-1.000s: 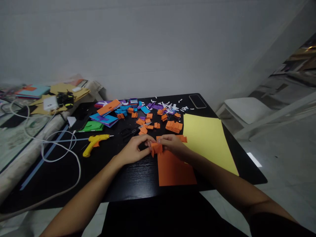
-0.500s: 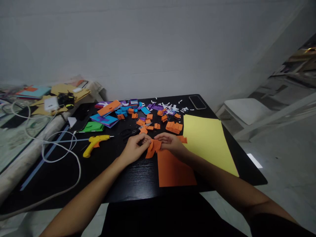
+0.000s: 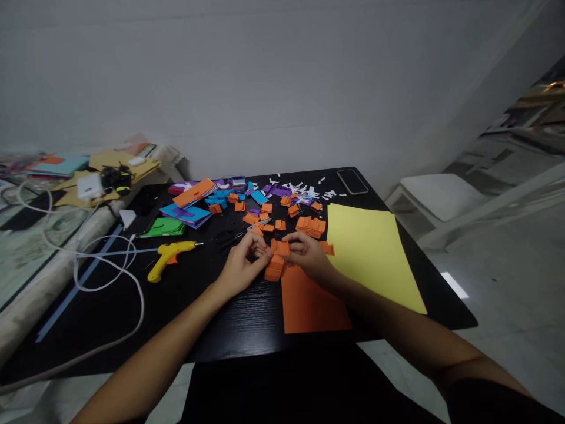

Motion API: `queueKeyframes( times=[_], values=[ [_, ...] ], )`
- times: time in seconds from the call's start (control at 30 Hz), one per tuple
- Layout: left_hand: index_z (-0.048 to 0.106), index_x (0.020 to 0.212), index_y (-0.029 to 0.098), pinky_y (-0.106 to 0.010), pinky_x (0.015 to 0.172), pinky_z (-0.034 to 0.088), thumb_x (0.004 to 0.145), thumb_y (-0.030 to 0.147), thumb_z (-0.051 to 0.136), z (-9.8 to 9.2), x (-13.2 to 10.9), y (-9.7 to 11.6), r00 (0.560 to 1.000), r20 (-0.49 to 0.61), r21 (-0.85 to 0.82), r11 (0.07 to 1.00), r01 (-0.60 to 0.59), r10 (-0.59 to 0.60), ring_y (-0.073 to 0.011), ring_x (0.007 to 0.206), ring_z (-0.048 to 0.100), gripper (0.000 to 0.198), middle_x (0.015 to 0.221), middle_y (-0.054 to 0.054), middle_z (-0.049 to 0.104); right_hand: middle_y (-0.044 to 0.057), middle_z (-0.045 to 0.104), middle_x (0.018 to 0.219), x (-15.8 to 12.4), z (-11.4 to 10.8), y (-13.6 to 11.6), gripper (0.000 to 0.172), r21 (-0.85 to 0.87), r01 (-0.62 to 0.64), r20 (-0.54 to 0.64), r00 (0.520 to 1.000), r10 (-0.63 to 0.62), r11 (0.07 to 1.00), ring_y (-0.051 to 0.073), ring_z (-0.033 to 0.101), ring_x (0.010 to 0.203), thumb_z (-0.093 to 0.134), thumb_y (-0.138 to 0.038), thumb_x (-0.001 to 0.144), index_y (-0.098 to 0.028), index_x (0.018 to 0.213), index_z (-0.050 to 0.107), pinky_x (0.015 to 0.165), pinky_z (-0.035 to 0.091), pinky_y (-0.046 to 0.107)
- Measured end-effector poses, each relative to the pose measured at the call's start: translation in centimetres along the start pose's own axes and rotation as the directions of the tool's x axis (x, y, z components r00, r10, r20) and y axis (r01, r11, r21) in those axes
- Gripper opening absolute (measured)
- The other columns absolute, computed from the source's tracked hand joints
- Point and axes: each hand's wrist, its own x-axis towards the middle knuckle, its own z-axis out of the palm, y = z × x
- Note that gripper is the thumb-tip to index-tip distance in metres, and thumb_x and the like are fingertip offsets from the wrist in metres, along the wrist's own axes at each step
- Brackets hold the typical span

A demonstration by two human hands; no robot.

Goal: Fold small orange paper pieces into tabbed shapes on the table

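Between my two hands is a creased piece of orange paper [image 3: 275, 266], raised a little above the black table. My left hand [image 3: 247, 259] pinches its left edge with thumb and fingers. On the other side my right hand [image 3: 306, 253] grips the upper right edge. A flat orange sheet [image 3: 313, 303] lies under my right wrist. Just beyond my hands are a stack of folded orange pieces [image 3: 311, 226] and scattered small orange folded pieces [image 3: 281, 225]. Dark-handled scissors [image 3: 229, 238] rest behind my left hand, their blades partly among the orange pieces.
A yellow hot glue gun [image 3: 170, 259] and a looping white cable [image 3: 141, 300] lie to the left. Green folded paper [image 3: 165, 227] and blue-purple folders [image 3: 188, 214] sit behind. Yellow sheets [image 3: 371, 253] are at right, with a phone [image 3: 352, 182] beyond. White paper scraps [image 3: 304, 191] litter the back.
The orange paper has turned and its folds now face me, showing a stepped, pleated shape instead of a loose bent flap. Both hands stay nearly in place, still holding it.
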Motion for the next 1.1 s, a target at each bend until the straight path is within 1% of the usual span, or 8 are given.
queueKeyframes(
  times=[0.13,0.23,0.33,0.43,0.5,0.63,0.87,1.1],
  values=[
    [0.061,0.087,0.019,-0.022,0.067,0.047,0.092,0.026,0.066,0.0,-0.1,0.2,1.000,0.003,0.078,0.997,-0.025,0.024,-0.0107,0.069,0.057,0.010,0.076,0.002,0.061,-0.008,0.064,0.054,-0.1,0.2,-0.1,0.047,0.019,0.012,-0.034,0.999,-0.011,1.000,0.013,0.060,0.049,0.087,-0.040,0.067,-0.025,0.087,0.047,0.054,0.048,0.026],
    [0.068,0.093,0.018,-0.024,0.072,0.051,0.092,0.026,0.065,0.0,-0.1,0.3,1.000,-0.010,0.074,0.997,-0.028,0.029,-0.0125,0.074,0.063,0.009,0.082,-0.001,0.068,-0.005,0.067,0.057,-0.3,0.2,-0.4,0.044,0.002,0.023,-0.041,0.999,-0.023,1.000,0.013,0.062,0.051,0.085,-0.045,0.071,-0.024,0.080,0.047,0.054,0.049,0.026],
    [0.073,0.097,0.018,-0.026,0.076,0.054,0.091,0.026,0.067,-0.1,-0.1,0.2,0.999,-0.045,0.076,0.997,-0.008,0.012,-0.0142,0.076,0.067,0.012,0.086,-0.003,0.072,-0.003,0.068,0.061,-0.5,0.2,-0.8,0.039,-0.020,0.045,-0.026,0.999,-0.045,0.999,0.014,0.064,0.055,0.084,-0.046,0.074,-0.022,0.076,0.053,0.057,0.053,0.027],
    [0.075,0.097,0.017,-0.028,0.075,0.055,0.088,0.027,0.070,-0.1,0.0,0.2,0.998,-0.064,0.067,0.998,0.003,0.001,-0.0153,0.076,0.068,0.014,0.087,-0.004,0.074,-0.003,0.069,0.066,-0.5,0.2,-0.7,0.034,-0.040,0.086,-0.013,0.996,-0.087,0.995,0.014,0.065,0.060,0.087,-0.042,0.069,-0.021,0.078,0.062,0.063,0.056,0.029],
    [0.076,0.098,0.017,-0.028,0.074,0.056,0.086,0.028,0.073,-0.1,0.0,0.2,0.998,-0.067,0.046,0.999,0.007,-0.004,-0.0155,0.075,0.068,0.016,0.086,-0.004,0.074,-0.001,0.072,0.074,-0.5,0.2,-0.5,0.032,-0.042,0.120,-0.004,0.993,-0.120,0.992,0.015,0.069,0.067,0.089,-0.040,0.066,-0.020,0.080,0.067,0.069,0.059,0.031],
    [0.076,0.102,0.018,-0.028,0.072,0.056,0.083,0.029,0.077,0.0,0.0,0.3,0.999,-0.052,-0.002,1.000,0.016,-0.016,-0.0157,0.074,0.068,0.022,0.085,-0.004,0.074,0.003,0.077,0.088,-0.4,0.1,0.0,0.030,-0.051,0.163,0.014,0.987,-0.162,0.985,0.018,0.073,0.083,0.088,-0.038,0.068,-0.021,0.087,0.073,0.085,0.061,0.036],
    [0.078,0.102,0.018,-0.029,0.074,0.057,0.082,0.031,0.080,0.1,0.1,0.5,0.998,-0.065,-0.012,1.000,0.028,-0.028,-0.0163,0.077,0.070,0.024,0.087,-0.005,0.077,0.005,0.078,0.090,-0.7,0.2,0.2,0.030,-0.156,0.239,-0.021,0.969,-0.245,0.958,0.019,0.075,0.084,0.087,-0.037,0.072,-0.021,0.094,0.075,0.082,0.063,0.036],
    [0.079,0.100,0.019,-0.031,0.076,0.059,0.082,0.033,0.081,0.1,0.0,0.5,0.996,-0.079,-0.013,0.999,0.029,-0.030,-0.0180,0.079,0.072,0.022,0.090,-0.006,0.079,0.005,0.078,0.091,-1.1,0.3,0.1,0.025,-0.266,0.245,-0.062,0.961,-0.270,0.932,0.020,0.074,0.083,0.083,-0.035,0.076,-0.024,0.097,0.077,0.083,0.063,0.040]
  ],
)
